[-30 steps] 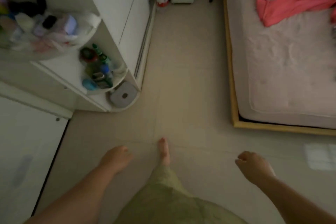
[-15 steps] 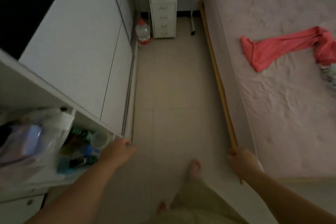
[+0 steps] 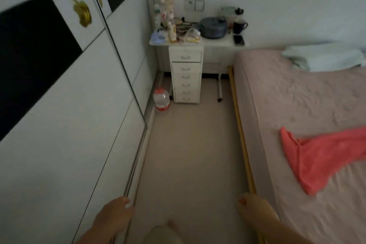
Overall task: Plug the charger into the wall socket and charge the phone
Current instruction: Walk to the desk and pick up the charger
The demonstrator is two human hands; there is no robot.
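A: The view is lifting since 0.5 s ago; the desk (image 3: 217,42) is now showing at 12 o'clock, and the shelf clutter is gone.

B: The bed (image 3: 307,115) is filling 3 o'clock, the wardrobe (image 3: 59,105) 9 o'clock.

A: The phone (image 3: 238,40) is lying dark on the desk's right end, below the wall socket (image 3: 194,4).

B: Left hand (image 3: 114,214) at 7 o'clock is hanging loosely curled, holding nothing; right hand (image 3: 255,210) at 5 o'clock is curled, grip unclear.

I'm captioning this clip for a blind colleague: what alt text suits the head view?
Both empty hands, left hand and right hand, hang low over a narrow floor between a wardrobe and a bed. Ahead, a phone lies on a cluttered white table beneath a wall socket.
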